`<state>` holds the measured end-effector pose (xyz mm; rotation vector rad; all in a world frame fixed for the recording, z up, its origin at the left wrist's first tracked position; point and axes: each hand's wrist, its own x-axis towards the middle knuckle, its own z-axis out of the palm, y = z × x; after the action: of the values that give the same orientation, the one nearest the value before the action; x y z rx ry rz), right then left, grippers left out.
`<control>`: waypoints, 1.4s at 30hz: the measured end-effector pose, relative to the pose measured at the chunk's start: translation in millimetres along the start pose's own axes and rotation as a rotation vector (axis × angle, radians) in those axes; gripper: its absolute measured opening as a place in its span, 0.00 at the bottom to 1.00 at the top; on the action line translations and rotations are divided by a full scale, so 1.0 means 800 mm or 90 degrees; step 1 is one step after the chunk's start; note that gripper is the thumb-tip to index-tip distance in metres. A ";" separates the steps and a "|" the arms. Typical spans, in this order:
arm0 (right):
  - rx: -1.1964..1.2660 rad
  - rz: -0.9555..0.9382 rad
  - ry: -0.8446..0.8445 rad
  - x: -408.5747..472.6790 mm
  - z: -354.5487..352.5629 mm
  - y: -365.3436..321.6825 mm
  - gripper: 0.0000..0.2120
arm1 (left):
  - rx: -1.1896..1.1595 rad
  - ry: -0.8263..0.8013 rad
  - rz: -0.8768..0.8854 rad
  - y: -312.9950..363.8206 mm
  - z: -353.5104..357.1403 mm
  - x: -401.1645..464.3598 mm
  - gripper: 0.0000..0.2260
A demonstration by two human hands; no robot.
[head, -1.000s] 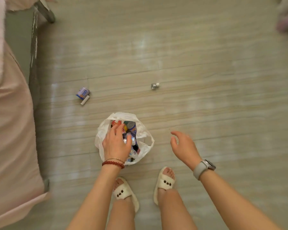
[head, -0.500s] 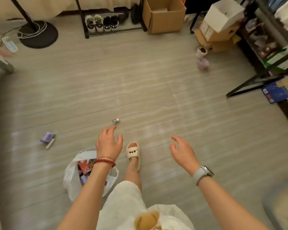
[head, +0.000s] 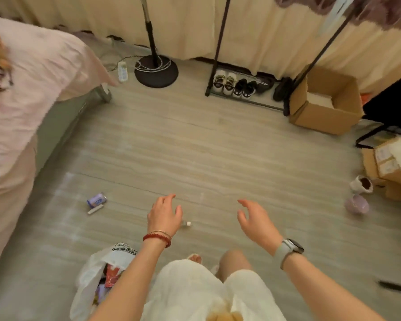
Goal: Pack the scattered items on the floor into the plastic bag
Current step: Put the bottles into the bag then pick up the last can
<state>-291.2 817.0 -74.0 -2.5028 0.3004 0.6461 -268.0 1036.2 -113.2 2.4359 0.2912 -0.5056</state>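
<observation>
A white plastic bag [head: 90, 274] lies open on the floor at the lower left, with colourful packets showing inside it. My left hand [head: 163, 215] hovers open above the floor, fingers spread and holding nothing. Just to its right a small silver and white bottle [head: 187, 223] peeks out, partly hidden by the hand. My right hand [head: 256, 220] is also open and empty, further right. A small purple can [head: 96, 200] lies on its side at the left, with a white stick [head: 95, 209] right beside it.
A bed with pink sheets [head: 21, 107] fills the left side. At the back stand a fan base [head: 156, 70], a power strip [head: 122, 70], a shoe rack [head: 239, 86] and a cardboard box [head: 324, 105]. More boxes [head: 387, 167] and two small pots [head: 357, 203] are at the right.
My left hand has come out of the bag, empty, and both hands have moved forward above the small bottle. The view has lifted from the floor to the room.
</observation>
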 end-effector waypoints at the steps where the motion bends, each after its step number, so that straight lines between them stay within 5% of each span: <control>1: -0.017 -0.033 -0.029 0.026 -0.007 -0.013 0.19 | -0.012 0.022 -0.036 -0.002 -0.006 0.011 0.18; 11: -0.389 -0.370 -0.383 0.257 0.027 -0.107 0.19 | -0.344 0.339 -0.550 -0.047 0.044 0.025 0.16; 16: -0.509 -0.460 -0.416 0.326 0.066 -0.111 0.19 | -0.524 0.328 -0.703 -0.029 0.142 0.045 0.18; 27: -0.741 -0.637 -0.514 0.549 0.430 0.123 0.25 | -0.746 0.260 -0.834 -0.211 0.527 0.285 0.21; 32: -0.819 -0.742 -0.498 0.618 0.583 0.210 0.29 | -0.685 0.345 -0.890 -0.300 0.666 0.362 0.27; 38: -0.873 -0.798 -0.475 0.641 0.648 0.241 0.33 | -0.546 0.333 -0.846 -0.337 0.718 0.379 0.19; 42: -0.971 -0.711 -0.558 0.623 0.628 0.201 0.29 | -0.666 0.396 -0.856 -0.328 0.689 0.350 0.08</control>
<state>-108.9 918.7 -768.8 -2.3628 -2.4415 1.5913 -257.6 922.7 -774.9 1.0142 1.9087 -0.0039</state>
